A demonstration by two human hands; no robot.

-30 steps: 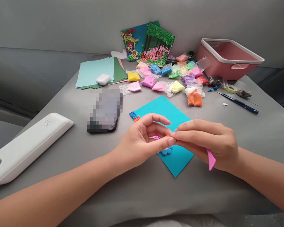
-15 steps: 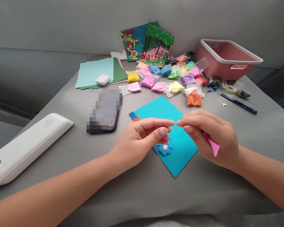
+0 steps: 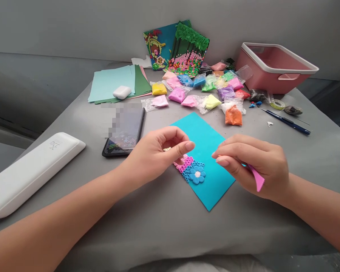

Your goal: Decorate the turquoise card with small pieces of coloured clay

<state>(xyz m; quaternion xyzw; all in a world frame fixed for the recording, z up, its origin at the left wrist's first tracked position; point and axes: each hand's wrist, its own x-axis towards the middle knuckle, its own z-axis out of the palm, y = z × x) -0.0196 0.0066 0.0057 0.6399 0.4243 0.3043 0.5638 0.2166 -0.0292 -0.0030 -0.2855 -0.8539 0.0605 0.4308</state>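
My left hand (image 3: pixel 158 155) hovers over the left edge of the turquoise sheet (image 3: pixel 209 147), fingers curled in and thumb laid close to the index finger. Whatever it may hold is hidden. A pink plastic clay tool (image 3: pixel 256 177) is gripped in my right hand (image 3: pixel 252 162), its flared end sticking out below the palm. A trace of orange shows at that hand's pinched fingertips, above the sheet's right side. On the sheet, a blue clay flower (image 3: pixel 197 173) with a white centre lies beside small blue and pink clay rings (image 3: pixel 187 162).
Bagged coloured clay (image 3: pixel 177 94) and an opened orange pack (image 3: pixel 234 115) lie beyond the sheet. A phone (image 3: pixel 126 130) and a white device (image 3: pixel 39 170) are at left. Behind stand a pink bin (image 3: pixel 274 75) and finished clay pictures (image 3: pixel 187 49). A dark blue pen-like tool (image 3: pixel 286 121) lies right.
My left hand has drawn back left, away from my right fingertips, and its fingers have curled more. The orange bit at its fingertips is out of sight. My right hand stays nearly in place.
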